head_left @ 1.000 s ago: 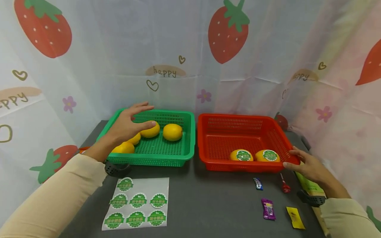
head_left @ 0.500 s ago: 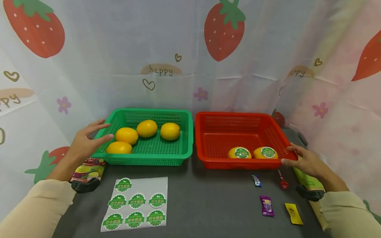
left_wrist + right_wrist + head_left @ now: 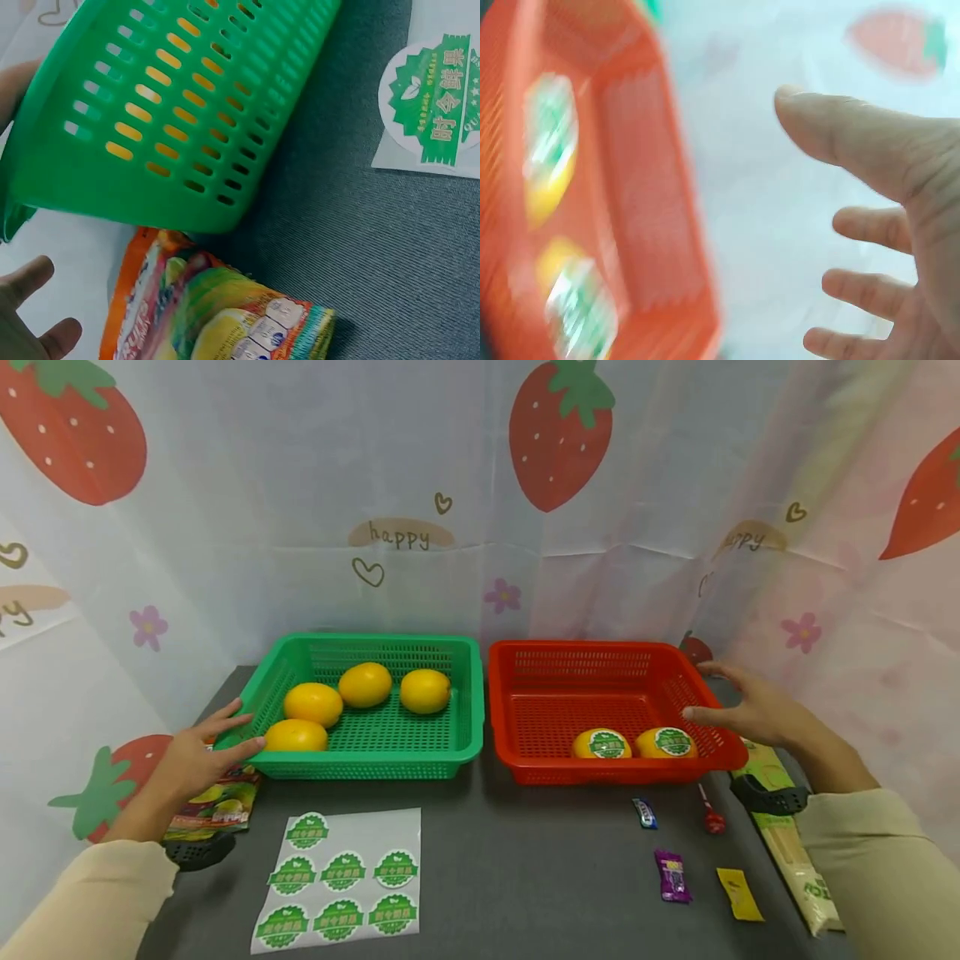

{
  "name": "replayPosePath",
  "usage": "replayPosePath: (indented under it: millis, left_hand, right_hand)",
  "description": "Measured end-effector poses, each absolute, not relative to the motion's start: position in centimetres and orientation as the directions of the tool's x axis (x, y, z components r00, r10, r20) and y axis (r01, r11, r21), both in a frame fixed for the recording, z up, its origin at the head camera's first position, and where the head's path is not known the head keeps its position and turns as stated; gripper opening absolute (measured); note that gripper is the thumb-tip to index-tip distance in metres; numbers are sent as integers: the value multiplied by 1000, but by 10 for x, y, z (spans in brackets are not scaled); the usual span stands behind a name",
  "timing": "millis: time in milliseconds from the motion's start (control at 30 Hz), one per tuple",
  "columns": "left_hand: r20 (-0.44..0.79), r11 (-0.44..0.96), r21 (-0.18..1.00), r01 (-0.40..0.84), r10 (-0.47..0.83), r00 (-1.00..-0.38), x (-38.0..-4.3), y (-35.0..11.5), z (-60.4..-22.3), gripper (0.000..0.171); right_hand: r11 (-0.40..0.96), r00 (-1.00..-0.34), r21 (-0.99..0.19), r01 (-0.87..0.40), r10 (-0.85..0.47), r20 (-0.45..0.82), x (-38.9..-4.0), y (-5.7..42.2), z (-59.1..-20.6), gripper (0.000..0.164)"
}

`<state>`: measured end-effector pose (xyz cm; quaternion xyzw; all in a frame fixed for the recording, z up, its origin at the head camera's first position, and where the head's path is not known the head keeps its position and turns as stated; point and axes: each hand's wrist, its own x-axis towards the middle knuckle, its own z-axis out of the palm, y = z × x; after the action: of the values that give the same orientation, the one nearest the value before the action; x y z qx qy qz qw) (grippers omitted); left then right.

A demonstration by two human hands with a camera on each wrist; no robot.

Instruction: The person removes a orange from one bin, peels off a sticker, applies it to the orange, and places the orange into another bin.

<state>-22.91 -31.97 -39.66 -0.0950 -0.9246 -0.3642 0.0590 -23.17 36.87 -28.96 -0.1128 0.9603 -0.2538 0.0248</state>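
My left hand is at the left rim of a green plastic basket, fingers loosely spread and holding nothing. Several yellow oval fruits lie inside it. In the left wrist view, fingertips show below the basket's corner. Over the right rim of a red basket hovers my right hand, its thumb pointing inward. Two more yellow fruits, each with a green round sticker, sit near its front wall. The right wrist view has that hand with fingers apart, beside the blurred basket.
A white sheet of green stickers lies at the front left. A colourful snack bag is beside the green basket. At right are a purple candy, a yellow packet, a red lollipop and a long packet.
My left hand has moved from above the green basket out to its left rim. My right hand has lifted from the red basket's front right corner and shifted farther back.
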Motion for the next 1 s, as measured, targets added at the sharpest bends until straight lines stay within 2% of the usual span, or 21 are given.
replayPosePath:
  millis: [200,367,500,667,900,1000]
  left_hand:
    - [209,726,651,221,109,-972,-228,-319,-406,64]
    - [218,732,645,222,102,-971,-231,-318,-409,64]
    - [228,734,638,231,107,-968,-232,-321,-409,64]
    - [234,724,648,237,107,-966,-235,-317,-411,64]
    - [260,703,669,241,82,-962,-231,-316,-414,63]
    - [260,711,664,233,73,-963,-231,-316,-413,64]
  right_hand:
    - [774,-957,-570,-275,-278,84,-243,302,-239,83]
    - [722,-931,-598,-348,-341,131,-258,248,-228,82]
    - [659,-891,-618,-427,-421,167,-278,207,-232,80]
    - [604,-864,-652,-458,-475,167,-306,163,-242,78]
    - [603,-881,-723,-337,-472,17,-336,104,-278,76]
    - [599,-866,-728,-333,-501,-16,-348,85,-293,77]
